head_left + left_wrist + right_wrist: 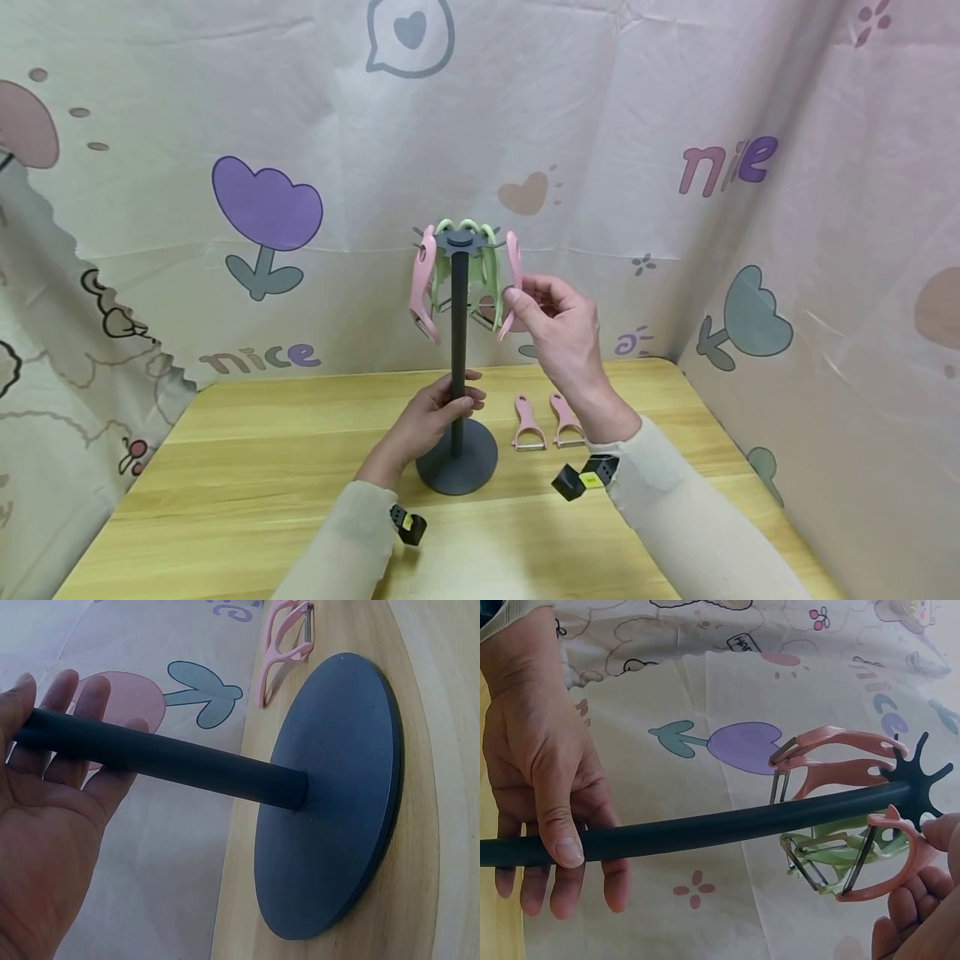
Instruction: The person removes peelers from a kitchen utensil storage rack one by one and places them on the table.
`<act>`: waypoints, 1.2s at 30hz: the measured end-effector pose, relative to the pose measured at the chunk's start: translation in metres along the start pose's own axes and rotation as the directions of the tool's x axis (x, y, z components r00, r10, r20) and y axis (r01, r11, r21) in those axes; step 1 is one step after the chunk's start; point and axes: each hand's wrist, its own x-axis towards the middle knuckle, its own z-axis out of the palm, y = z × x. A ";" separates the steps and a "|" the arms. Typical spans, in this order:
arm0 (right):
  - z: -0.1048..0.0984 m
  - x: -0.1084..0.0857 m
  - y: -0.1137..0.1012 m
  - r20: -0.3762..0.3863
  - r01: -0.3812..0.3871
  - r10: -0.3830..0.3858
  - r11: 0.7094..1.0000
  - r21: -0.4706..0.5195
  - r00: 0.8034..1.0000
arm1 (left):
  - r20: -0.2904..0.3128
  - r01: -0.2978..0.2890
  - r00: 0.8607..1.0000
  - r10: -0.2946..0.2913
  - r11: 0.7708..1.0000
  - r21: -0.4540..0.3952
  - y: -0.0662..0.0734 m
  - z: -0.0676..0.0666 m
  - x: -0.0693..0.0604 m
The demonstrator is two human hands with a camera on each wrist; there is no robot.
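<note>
A dark rotating-type rack with a round base, the peeler stand [458, 333], stands upright on the table. My left hand [427, 417] holds its pole low down, thumb on one side and fingers behind, as the right wrist view also shows. At the top right hook, my right hand [566, 333] pinches a pink peeler [514, 254] between thumb and fingers; its handle end is at the hook. Green peelers [491, 271] hang at the back of the rack. On the left hang pink peelers [422, 279], two of which show in the right wrist view.
Two pink peelers, one [524, 408] left of the other [559, 407], lie on the wooden table [262, 467] right of the base. The right forearm passes close to them. A patterned cloth [360, 167] hangs behind the table and along its sides.
</note>
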 end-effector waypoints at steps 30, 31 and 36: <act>-0.008 -0.010 0.009 -0.016 0.000 -0.001 0.999 -0.050 1.000 | -0.002 -0.004 1.000 0.004 1.000 -0.015 -0.001 0.000 -0.001; -0.008 -0.011 0.010 -0.018 -0.004 0.003 0.999 -0.052 1.000 | -0.003 -0.004 1.000 0.004 1.000 -0.016 -0.001 0.001 -0.001; -0.010 -0.013 0.013 -0.033 -0.024 0.022 0.998 -0.059 0.999 | -0.003 -0.005 1.000 0.005 1.000 -0.020 -0.001 0.001 0.000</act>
